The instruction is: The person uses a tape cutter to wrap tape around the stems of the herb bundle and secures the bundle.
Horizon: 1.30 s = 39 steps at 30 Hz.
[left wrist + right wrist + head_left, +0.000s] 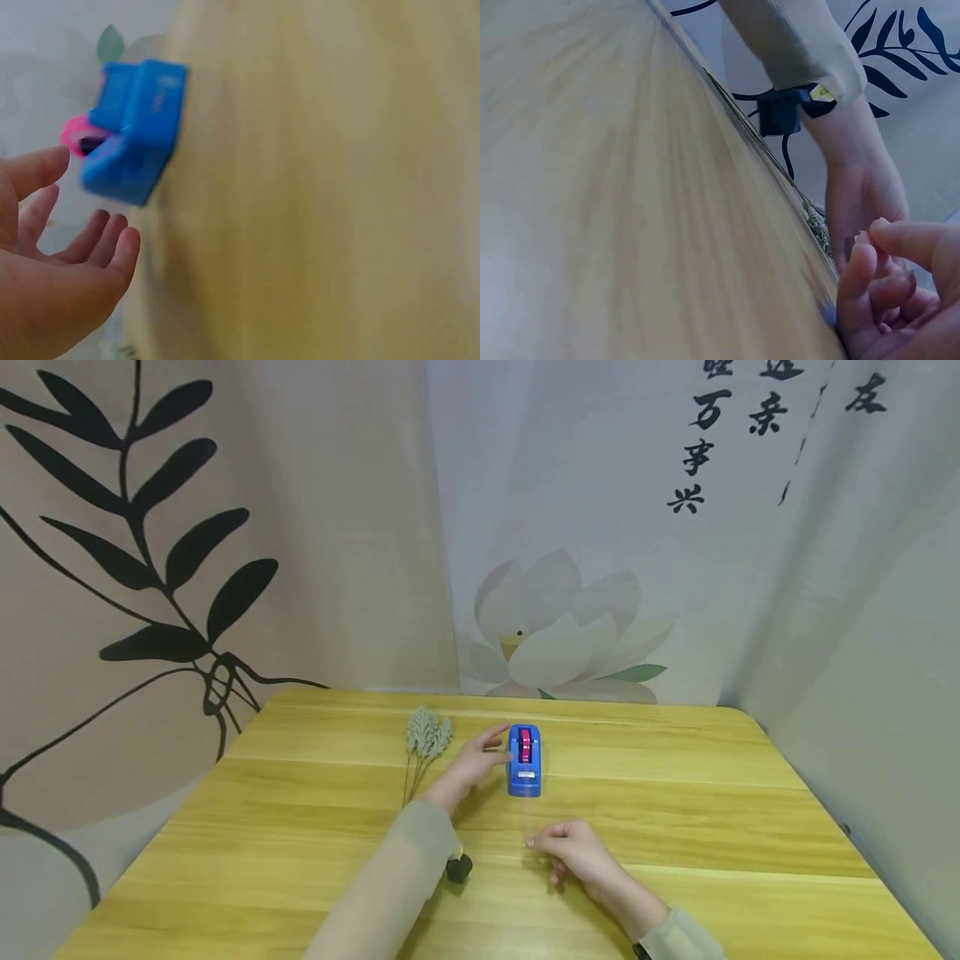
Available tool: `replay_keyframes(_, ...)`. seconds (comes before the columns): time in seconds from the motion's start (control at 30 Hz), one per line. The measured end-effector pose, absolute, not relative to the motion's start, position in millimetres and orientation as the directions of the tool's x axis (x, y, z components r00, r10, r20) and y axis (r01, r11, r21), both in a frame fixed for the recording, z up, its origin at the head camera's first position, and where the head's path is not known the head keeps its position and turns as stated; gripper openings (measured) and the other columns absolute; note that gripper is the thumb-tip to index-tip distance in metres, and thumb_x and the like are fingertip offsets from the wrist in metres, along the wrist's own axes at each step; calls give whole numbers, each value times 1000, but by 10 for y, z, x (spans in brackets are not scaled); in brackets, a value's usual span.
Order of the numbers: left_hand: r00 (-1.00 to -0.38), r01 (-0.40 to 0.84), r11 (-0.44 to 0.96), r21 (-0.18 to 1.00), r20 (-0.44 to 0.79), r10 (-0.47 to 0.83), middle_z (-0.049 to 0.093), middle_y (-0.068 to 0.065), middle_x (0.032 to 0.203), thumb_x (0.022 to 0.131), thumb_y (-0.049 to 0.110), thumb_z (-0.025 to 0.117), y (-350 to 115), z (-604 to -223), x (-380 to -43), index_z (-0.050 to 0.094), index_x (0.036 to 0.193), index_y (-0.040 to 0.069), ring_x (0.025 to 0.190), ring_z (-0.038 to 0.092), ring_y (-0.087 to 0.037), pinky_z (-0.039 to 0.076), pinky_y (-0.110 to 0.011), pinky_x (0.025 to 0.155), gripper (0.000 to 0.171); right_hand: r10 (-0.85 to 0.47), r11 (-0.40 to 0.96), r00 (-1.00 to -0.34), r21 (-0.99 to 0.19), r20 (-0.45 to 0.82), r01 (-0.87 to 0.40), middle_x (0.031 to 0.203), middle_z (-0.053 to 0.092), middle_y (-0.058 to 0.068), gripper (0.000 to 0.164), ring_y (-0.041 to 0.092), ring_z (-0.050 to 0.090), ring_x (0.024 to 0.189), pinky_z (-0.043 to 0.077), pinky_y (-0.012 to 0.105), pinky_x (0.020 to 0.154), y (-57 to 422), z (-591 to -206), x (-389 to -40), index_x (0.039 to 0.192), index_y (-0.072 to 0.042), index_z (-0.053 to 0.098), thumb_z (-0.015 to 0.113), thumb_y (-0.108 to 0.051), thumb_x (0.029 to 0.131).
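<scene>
A blue tape dispenser [524, 781] with a pink tape core [525, 745] stands on the table. My left hand [477, 758] is at the dispenser's left side, its fingers loosely bent; in the left wrist view a gap shows between most fingers [109, 232] and the blue body [154, 112]. Closer to me, my right hand [576, 852] pinches the end of a faint, clear strip of tape [527, 817] between thumb and forefinger. The strip runs back toward the dispenser's near end. From the right wrist view, the thumb and forefinger tips [877, 229] meet.
Grey-green dried flower sprigs [429, 733] lie left of the left hand, their stems under the left forearm. A yellow wood-grain table [720, 810] spreads around the hands. Behind it hangs a printed curtain [360, 543]. A small black camera [459, 868] is on the left wrist.
</scene>
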<state>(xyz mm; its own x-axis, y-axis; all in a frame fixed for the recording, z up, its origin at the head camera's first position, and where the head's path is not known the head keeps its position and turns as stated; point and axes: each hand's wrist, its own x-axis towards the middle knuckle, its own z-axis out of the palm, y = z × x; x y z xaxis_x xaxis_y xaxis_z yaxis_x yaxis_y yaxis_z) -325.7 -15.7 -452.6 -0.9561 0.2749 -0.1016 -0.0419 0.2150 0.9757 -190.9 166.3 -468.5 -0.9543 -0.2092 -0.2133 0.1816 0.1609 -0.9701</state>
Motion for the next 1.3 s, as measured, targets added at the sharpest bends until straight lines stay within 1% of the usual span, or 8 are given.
replay_keyframes(0.23, -926, 32, 250, 968, -65, 371, 46, -20, 142, 96, 17, 59, -588, -4109, -3274, 44, 146, 13, 124, 48, -35, 38, -51, 102, 52, -210, 151, -954, -971, -212, 183, 51, 42, -4, 25, 6, 46, 43, 46, 21, 45, 1683, -4699, -1892, 94, 10, 68, 70, -13, 85)
replay_keyframes(0.43, -930, 61, 338, 939, -70, 361, 53, -22, 132, 100, 24, 55, -1173, -3963, -3214, 37, 148, 7, 117, 51, -41, 39, -56, 100, 54, -203, 146, -955, -971, -217, 189, 51, 43, -4, 25, 6, 45, 43, 47, 21, 46, 1669, -4680, -1897, 94, 10, 68, 71, -13, 84)
replay_keyframes(0.6, -957, 32, 431, 902, -97, 273, 56, -27, 126, 99, 23, 56, -1486, -4047, -3172, 37, 146, 0, 107, 57, -43, 47, -53, 90, 56, -202, 129, -955, -972, -217, 194, 52, 43, -4, 26, 6, 42, 43, 47, 22, 45, 1666, -4693, -1909, 96, 11, 67, 71, -12, 86)
replay_keyframes(0.73, -968, -28, 493, 870, -147, 204, 60, -26, 115, 97, 23, 60, -1612, -4173, -3112, 40, 144, -1, 89, 64, -34, 54, -44, 76, 56, -205, 119, -954, -973, -218, 197, 52, 42, -4, 26, 6, 41, 44, 47, 22, 45, 1678, -4725, -1919, 96, 13, 65, 70, -11, 87)
replay_keyframes(0.83, -968, -60, 533, 844, -180, 175, 61, -20, 107, 96, 24, 61, -1660, -4275, -3057, 43, 142, -1, 71, 61, -22, 53, -37, 64, 55, -209, 113, -953, -973, -220, 200, 52, 42, -4, 26, 6, 40, 44, 47, 22, 45, 1680, -4739, -1926, 96, 13, 65, 69, -12, 87)
replay_keyframes(0.93, -968, -69, 570, 819, -194, 162, 61, -19, 106, 95, 26, 64, -1674, -4357, -3014, 46, 138, -2, 61, 54, -18, 50, -33, 57, 54, -208, 113, -953, -973, -222, 202, 52, 41, -3, 26, 6, 40, 44, 47, 22, 45, 1678, -4741, -1931, 96, 12, 65, 70, -12, 87)
replay_keyframes(1.1, -971, -78, 604, 793, -198, 136, 59, -22, 118, 92, 30, 67, -1668, -4427, -2968, 52, 131, -4, 62, 53, -17, 49, -32, 56, 54, -205, 113, -954, -973, -220, 200, 53, 42, -3, 27, 7, 40, 45, 46, 23, 45, 1668, -4746, -1938, 97, 12, 65, 70, -12, 87)
replay_keyframes(1.3, -968, -100, 612, 784, -220, 124, 60, -18, 112, 90, 32, 69, -1628, -4448, -2960, 54, 125, -4, 66, 55, -18, 51, -32, 59, 53, -211, 113, -954, -975, -213, 193, 52, 41, -3, 28, 7, 40, 44, 46, 23, 45, 1679, -4741, -1933, 97, 13, 65, 70, -13, 87)
